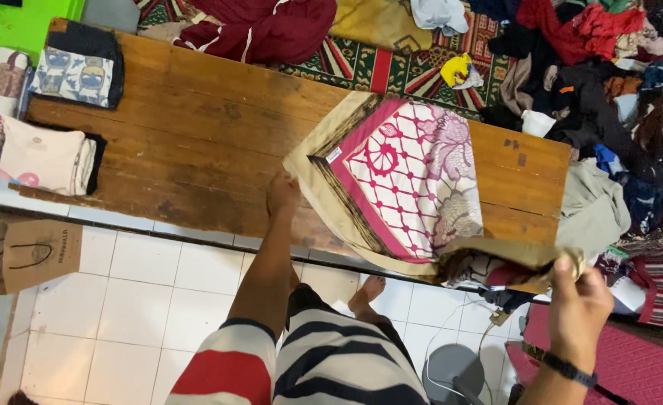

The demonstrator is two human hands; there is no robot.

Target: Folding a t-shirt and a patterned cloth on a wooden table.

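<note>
The patterned cloth [402, 180], pink lattice with a tan border, lies spread over the right part of the wooden table [196, 135], its long axis running diagonally from the left hand [282, 196] to the right hand [577, 300]; the left presses 1 corner flat at the near edge, its fingers hidden; the right pinches the opposite corner, lifted and folded back; folded clothes [46, 154] sit far left; loose clothing [616, 60] heaps beyond; white tiled floor [136, 300] below.
</note>
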